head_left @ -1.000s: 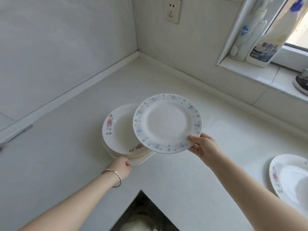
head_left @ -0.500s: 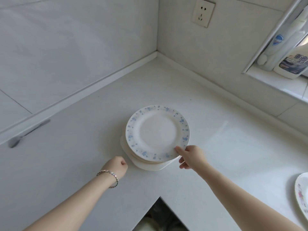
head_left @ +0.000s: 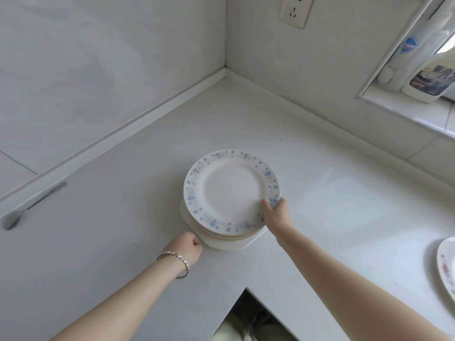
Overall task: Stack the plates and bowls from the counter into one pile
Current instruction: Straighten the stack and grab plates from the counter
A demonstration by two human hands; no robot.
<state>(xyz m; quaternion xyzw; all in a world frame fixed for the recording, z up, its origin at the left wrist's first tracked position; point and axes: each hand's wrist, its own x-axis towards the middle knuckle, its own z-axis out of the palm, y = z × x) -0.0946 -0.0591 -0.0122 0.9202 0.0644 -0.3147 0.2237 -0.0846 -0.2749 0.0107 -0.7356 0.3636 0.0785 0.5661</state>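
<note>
A white plate with a blue flower rim lies on top of a pile of plates in the corner of the white counter. The lowest dish of the pile is wider and plain white. My right hand pinches the blue-rimmed plate's near right edge, thumb on top. My left hand, with a bracelet on its wrist, is a closed fist resting against the pile's near left edge. A plate with pink flowers lies at the counter's far right, cut off by the frame.
Walls close the corner behind and to the left of the pile. A window sill at upper right holds two cleaner bottles. A wall socket is above. The counter's inner edge runs close to my arms.
My right hand carried the blue-rimmed plate left and down and set it on the pile, covering the pink-flowered plate. My left fist stayed at the pile's edge.
</note>
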